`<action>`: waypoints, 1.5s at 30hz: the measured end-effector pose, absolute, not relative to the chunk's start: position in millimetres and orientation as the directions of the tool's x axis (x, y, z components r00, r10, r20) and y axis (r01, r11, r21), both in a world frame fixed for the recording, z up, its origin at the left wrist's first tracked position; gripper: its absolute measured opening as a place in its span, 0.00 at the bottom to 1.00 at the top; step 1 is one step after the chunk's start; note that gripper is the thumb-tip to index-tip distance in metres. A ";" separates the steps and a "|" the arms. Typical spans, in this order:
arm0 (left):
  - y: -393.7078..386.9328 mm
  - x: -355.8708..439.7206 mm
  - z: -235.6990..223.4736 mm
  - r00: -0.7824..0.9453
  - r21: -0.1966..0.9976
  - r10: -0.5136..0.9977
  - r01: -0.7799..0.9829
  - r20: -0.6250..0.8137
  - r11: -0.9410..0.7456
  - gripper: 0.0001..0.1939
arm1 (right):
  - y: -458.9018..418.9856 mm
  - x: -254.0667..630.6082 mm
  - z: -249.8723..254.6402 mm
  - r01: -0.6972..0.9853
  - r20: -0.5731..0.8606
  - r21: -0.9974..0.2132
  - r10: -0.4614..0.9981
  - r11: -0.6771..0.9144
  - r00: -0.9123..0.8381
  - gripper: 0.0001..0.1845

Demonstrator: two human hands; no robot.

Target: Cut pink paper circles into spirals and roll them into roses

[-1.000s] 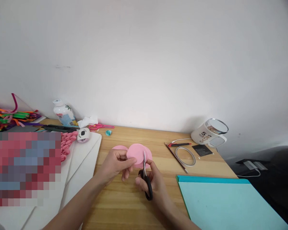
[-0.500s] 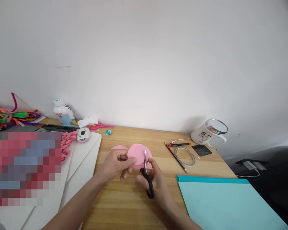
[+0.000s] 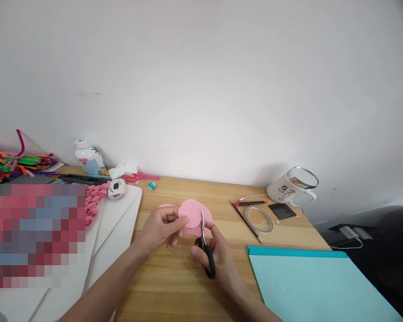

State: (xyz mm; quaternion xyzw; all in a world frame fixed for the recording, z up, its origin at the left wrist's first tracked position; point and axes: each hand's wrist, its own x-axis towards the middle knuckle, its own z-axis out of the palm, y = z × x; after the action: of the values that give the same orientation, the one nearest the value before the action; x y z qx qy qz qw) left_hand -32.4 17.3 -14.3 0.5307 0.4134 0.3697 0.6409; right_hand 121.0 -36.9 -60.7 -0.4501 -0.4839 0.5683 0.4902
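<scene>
Between thumb and fingers, my left hand (image 3: 163, 228) pinches a pink paper circle (image 3: 190, 213). Black-handled scissors (image 3: 207, 257) are in my right hand (image 3: 218, 257), its fingers closed round the handles. The metal blades point away from me and lie against the right edge of the circle, looking nearly closed. Below and behind the held circle, more pink paper (image 3: 206, 217) shows on the right. Another pink round piece (image 3: 168, 206) lies partly hidden behind my left hand.
White sheets (image 3: 117, 241) and pink braided pieces (image 3: 93, 199) lie left. Pink scissors (image 3: 143, 177) and a white bottle (image 3: 90, 157) stand near the wall. Right are a mug (image 3: 290, 185), pencils (image 3: 248, 223), a coiled ring (image 3: 259, 219) and light-blue sheets (image 3: 315, 286).
The held circle has shifted slightly up and left, and its right edge by the blades looks different. My left hand has moved a little; the scissors stay nearly in place.
</scene>
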 end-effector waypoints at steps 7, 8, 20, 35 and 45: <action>15.3 -29.3 -12.6 0.445 0.981 0.881 -0.024 -0.162 0.193 0.14 | -38.8 116.8 -63.9 -0.139 -0.053 -0.988 0.988 -0.073 -0.142 0.22; 15.1 -29.3 -13.5 0.447 0.983 0.879 0.004 -0.165 0.183 0.14 | -38.9 116.6 -63.9 -0.144 -0.046 -0.987 0.988 -0.067 -0.146 0.22; 13.2 -30.2 -15.6 0.455 0.980 0.869 0.136 -0.194 0.147 0.16 | -36.2 118.8 -58.8 -0.197 0.036 -0.980 0.991 0.009 -0.130 0.22; 15.3 -32.0 -14.3 0.436 0.988 0.886 0.082 -0.157 0.134 0.15 | -36.8 119.5 -59.8 -0.143 0.047 -0.989 0.992 0.030 -0.119 0.20; 17.2 -33.6 -15.9 0.409 0.989 0.901 0.050 -0.146 0.138 0.17 | -37.4 119.0 -61.0 -0.133 -0.012 -0.991 0.994 -0.027 -0.112 0.17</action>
State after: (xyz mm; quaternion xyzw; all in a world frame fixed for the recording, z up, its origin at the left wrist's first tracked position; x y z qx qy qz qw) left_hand -33.6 17.2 -15.9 0.5611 0.4235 0.3409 0.6242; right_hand 119.0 -37.4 -61.0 -0.4417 -0.4871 0.5644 0.4992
